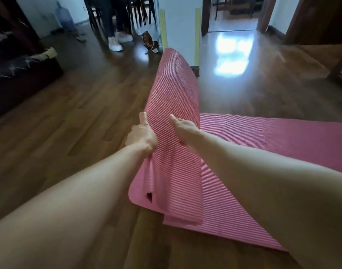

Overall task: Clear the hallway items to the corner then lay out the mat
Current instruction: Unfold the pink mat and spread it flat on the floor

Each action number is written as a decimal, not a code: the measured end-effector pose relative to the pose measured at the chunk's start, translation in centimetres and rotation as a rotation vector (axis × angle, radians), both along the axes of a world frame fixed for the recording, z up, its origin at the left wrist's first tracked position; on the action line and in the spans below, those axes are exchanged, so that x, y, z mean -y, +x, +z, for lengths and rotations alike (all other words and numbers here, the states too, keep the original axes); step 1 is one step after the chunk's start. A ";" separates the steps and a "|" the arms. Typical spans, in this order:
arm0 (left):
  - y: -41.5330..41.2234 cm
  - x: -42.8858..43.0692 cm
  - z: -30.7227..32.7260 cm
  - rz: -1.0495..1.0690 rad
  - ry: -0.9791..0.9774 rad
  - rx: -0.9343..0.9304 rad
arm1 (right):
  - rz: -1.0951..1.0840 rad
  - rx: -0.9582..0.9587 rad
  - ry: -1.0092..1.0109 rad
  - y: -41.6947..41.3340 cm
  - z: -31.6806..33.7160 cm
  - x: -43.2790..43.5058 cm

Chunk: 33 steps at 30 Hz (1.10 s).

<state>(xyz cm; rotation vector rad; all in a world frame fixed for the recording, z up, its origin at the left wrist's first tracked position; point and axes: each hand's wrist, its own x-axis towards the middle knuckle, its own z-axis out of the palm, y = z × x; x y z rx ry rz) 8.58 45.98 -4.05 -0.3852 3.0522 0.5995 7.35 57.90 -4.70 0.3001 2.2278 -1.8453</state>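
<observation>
A dark wooden floor [88,105] runs through the hallway, with light glaring off it at the doorway [232,53] beyond the mat. The pink ribbed mat [176,84] is only half laid. One long stretch lies flat on the floor, running off to the right. The other end stands lifted in a tall curved flap, with a folded layer bunched at its foot.

The left hand [142,136] grips the flap's left edge, its fingers [153,137] curled round it and the thumb pressed up the ribbed face. The right hand [185,131] holds the flap near its right edge, thumb on the face. Its fingers are hidden behind the sheet, so this looks like a pinch through the thickness.

Holding both edges high probably keeps the springy foam from curling back and lets the person steer where it falls. Judging by the bare floor around the mat, the clearing looks done and the laying-out is in hand.

Beyond the mat's raised tip, a person in white shoes [118,42] stands beside a wall corner [178,26].
</observation>
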 end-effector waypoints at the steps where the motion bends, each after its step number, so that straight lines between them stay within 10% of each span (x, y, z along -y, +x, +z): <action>1: 0.0 1.5 0.0 0.015 -0.061 0.006 | 0.007 0.007 0.005 0.1 0.1 1.0; 14: -0.9 12.5 -3.5 -0.024 -0.511 0.007 | 0.154 0.089 0.094 0.5 -2.6 10.6; 24: -1.3 10.5 -10.2 -0.515 -0.156 0.120 | -0.048 0.017 0.173 -0.2 -6.2 11.9; 33: -1.2 9.2 -15.0 -0.701 -0.261 0.503 | -0.018 0.201 0.247 0.0 -8.7 9.0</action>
